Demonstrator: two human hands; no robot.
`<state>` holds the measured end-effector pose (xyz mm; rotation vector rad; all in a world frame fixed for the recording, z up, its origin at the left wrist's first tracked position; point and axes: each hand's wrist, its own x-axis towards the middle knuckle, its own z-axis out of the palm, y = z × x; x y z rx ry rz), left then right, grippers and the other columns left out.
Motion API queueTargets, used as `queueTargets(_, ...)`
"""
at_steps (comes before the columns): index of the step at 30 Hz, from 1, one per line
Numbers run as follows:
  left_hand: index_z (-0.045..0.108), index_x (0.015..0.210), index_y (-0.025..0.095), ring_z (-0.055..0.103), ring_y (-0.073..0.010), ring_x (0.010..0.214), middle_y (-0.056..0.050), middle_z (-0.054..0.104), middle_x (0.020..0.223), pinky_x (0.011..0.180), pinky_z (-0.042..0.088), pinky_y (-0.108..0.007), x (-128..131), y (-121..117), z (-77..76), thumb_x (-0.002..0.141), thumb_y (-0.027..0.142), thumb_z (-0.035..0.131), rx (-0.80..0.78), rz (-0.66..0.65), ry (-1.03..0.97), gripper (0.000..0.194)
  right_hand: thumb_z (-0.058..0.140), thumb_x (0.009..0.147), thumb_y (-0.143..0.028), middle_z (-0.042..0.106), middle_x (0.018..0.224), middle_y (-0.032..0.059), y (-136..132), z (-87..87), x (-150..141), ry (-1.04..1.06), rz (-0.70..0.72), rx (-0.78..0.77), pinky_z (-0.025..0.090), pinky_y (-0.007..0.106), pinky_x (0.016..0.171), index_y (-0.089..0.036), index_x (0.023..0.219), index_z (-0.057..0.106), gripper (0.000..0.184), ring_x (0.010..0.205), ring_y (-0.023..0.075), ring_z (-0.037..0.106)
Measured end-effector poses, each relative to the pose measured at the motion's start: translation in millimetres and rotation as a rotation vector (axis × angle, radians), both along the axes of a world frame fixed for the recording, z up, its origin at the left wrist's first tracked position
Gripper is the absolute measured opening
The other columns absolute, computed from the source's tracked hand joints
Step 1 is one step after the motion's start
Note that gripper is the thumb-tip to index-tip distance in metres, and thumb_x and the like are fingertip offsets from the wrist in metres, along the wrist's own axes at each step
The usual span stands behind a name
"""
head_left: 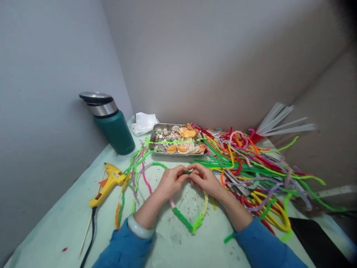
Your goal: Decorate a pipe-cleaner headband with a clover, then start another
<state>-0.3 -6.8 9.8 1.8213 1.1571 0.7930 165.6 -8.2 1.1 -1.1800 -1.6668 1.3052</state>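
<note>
Dark green and fuzzy, right at the hub of the dial: pinching a small green piece (186,172) between thumb and fingertips of the left hand (173,181) at nine o'clock and of the right hand (205,180) at three, bunching both sets of fingertips close together. Seeing a pipe-cleaner loop (182,219) directly below — lying on the table (61,227), running pale pink into green down the left flank and pale yellow down the right, and narrowing to a lime point at six o'clock. Judging the work to be roughly midway: apparently having the bottom point joined and the green and lime stretches thickly covered, probably leaving the thinner, paler stretches and the top, but not being able to tell under the fingers whether closed there. Working on a pale green surface, speckled and smudged, set against plain grey walls (209,67). Finding a metal tray (181,154) of shells (189,133) at twelve o'clock, a white packet (145,124) at eleven, a teal bottle (114,134) at ten and a yellow glue gun (104,186) at nine — then, round the other side, translucent sticks (275,121) in a red cup (255,137) at two, loose pipe cleaners (237,149) heaping between two and three, scissors (237,182) lying among them at three, and a flat black object (318,242) at four.
</note>
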Motion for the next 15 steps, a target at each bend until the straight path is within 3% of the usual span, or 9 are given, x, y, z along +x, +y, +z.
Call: queueTargets(15,0.062,0.086,0.017,0.045,-0.0092,0.052,0.001,0.061,0.066,0.051,0.032,-0.019,1.1,1.3,-4.7,0.080,0.025,0.049,0.040,0.043,0.056,0.016,0.049,0.083,-0.028,0.053,0.056,-0.0063,0.7,-1.8,-0.2,-0.005,-0.012,0.006,0.029,0.016,0.037,-0.019,0.099,0.050,0.019,0.037,0.0054,0.040)
